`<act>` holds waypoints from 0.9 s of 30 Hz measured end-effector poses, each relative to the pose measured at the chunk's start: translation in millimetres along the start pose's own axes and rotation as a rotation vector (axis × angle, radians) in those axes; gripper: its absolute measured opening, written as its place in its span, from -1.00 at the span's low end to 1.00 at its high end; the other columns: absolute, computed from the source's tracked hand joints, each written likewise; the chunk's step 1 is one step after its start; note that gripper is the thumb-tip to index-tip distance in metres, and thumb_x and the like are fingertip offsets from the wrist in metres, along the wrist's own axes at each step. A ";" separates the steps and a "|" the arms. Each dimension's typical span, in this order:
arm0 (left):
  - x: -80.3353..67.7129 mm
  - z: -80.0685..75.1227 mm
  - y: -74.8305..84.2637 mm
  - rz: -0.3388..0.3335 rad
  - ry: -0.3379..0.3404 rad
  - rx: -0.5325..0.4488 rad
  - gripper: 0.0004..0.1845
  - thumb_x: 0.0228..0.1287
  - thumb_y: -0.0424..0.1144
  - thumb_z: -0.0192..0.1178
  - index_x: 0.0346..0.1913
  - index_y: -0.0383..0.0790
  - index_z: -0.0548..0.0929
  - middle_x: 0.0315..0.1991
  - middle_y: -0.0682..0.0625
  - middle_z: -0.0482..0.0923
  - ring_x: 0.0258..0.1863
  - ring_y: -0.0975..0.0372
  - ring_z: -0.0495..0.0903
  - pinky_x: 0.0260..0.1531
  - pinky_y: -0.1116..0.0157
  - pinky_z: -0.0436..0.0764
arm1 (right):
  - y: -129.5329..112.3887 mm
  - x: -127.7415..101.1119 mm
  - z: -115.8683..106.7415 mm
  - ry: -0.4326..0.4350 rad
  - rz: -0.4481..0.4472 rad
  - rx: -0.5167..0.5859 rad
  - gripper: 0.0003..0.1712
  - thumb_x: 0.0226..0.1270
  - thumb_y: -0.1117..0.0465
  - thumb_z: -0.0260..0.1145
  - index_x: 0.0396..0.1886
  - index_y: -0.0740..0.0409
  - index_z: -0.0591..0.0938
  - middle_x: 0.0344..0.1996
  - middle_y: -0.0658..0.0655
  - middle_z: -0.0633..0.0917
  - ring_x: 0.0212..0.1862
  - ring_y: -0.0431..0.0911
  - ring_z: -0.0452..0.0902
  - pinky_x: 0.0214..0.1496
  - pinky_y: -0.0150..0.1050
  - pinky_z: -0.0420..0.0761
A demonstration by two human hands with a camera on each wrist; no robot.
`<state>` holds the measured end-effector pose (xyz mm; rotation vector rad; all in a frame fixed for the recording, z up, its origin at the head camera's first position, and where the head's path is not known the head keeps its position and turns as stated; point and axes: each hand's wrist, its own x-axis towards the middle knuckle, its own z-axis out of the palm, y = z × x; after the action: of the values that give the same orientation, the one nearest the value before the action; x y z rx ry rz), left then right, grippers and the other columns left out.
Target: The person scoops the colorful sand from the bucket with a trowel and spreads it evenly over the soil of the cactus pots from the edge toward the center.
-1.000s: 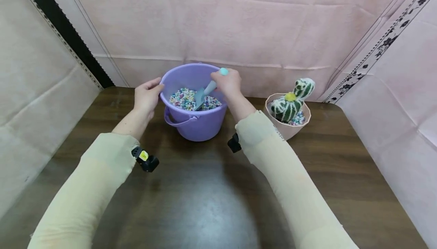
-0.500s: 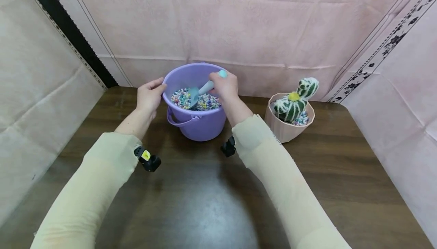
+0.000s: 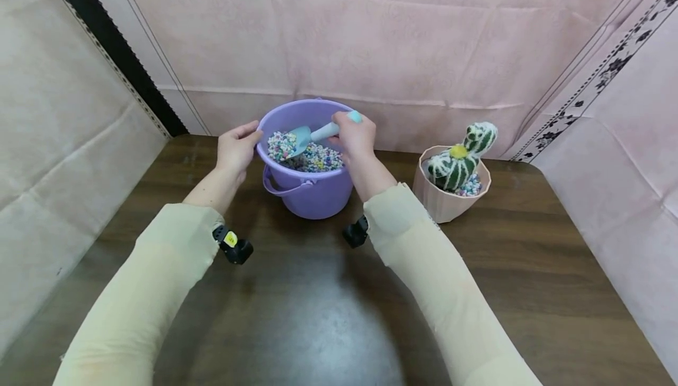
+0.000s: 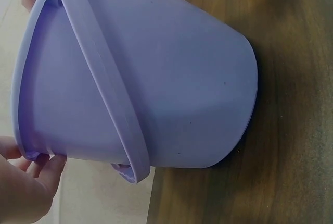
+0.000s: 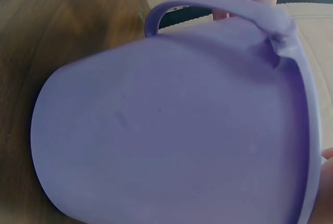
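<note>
A purple bucket [image 3: 316, 198] stands upright on the table, partly filled with small pastel beads [image 3: 324, 159]. At its left rim, my left hand [image 3: 235, 153] grips the edge between thumb and fingers; the left wrist view shows fingertips [image 4: 52, 172] against the outer wall. My right hand [image 3: 356, 136] is over the right rim, holding the handle of a light blue toy shovel [image 3: 302, 139]. The shovel's blade tilts down to the left, above the main heap, with beads around its tip. In the right wrist view, the bucket wall [image 5: 171, 130] hides the shovel.
Right of the bucket, a pale pink pot [image 3: 442, 206] holds a knitted cactus [image 3: 450, 169] with a yellow flower, and beads around its base. The bucket's handle [image 3: 283, 190] hangs down at the front left. Cloth walls [image 3: 371, 50] close off the back and sides of the brown table [image 3: 296, 303].
The shovel's blade has risen from the beads and tilted flatter, and my right hand has shifted slightly right at the end. My left hand keeps its hold on the rim.
</note>
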<state>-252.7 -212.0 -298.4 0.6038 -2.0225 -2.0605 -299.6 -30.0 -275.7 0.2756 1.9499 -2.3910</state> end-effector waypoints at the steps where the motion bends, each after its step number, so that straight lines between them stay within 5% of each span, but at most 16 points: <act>1: -0.3 -0.1 -0.2 -0.001 -0.002 0.001 -0.54 0.35 -0.37 0.02 0.30 -0.27 0.35 0.33 -0.21 0.28 0.25 0.06 0.40 0.22 0.33 0.48 | 0.1 -1.0 -0.2 0.003 0.007 0.006 -0.89 0.15 0.34 0.22 -0.30 0.26 0.55 -0.35 0.05 0.52 -0.23 0.05 0.66 -0.08 -0.09 0.71; 16: 2.9 -2.0 6.7 -0.044 -0.014 0.079 -0.55 0.36 -0.37 0.00 0.30 -0.27 0.36 0.36 -0.15 0.27 0.27 0.15 0.37 0.23 0.40 0.46 | -6.9 -5.0 -4.7 0.039 0.068 0.181 -0.89 0.20 0.37 0.22 -0.27 0.26 0.51 -0.20 0.14 0.51 -0.03 0.06 0.58 -0.07 -0.14 0.71; 21: 3.1 -2.5 8.1 -0.057 -0.026 0.082 -0.55 0.36 -0.37 0.00 0.30 -0.28 0.35 0.37 -0.13 0.26 0.28 0.16 0.37 0.23 0.41 0.46 | -9.8 -5.5 -9.1 0.048 0.098 0.220 -0.76 0.21 0.37 0.22 -0.12 0.32 0.53 -0.15 0.17 0.54 -0.05 0.05 0.58 -0.07 -0.16 0.71; 27: 3.4 -2.8 8.4 -0.059 -0.023 0.066 -0.55 0.36 -0.38 0.01 0.30 -0.29 0.35 0.37 -0.13 0.26 0.27 0.13 0.38 0.23 0.39 0.47 | -12.4 -5.7 -16.9 0.049 0.124 0.310 -0.86 0.23 0.37 0.20 -0.22 0.29 0.51 -0.24 0.15 0.52 -0.14 0.02 0.58 -0.05 -0.15 0.70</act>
<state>-255.8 -216.3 -290.6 0.6625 -2.1175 -2.0491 -293.9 -11.4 -266.0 0.4558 1.5207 -2.6172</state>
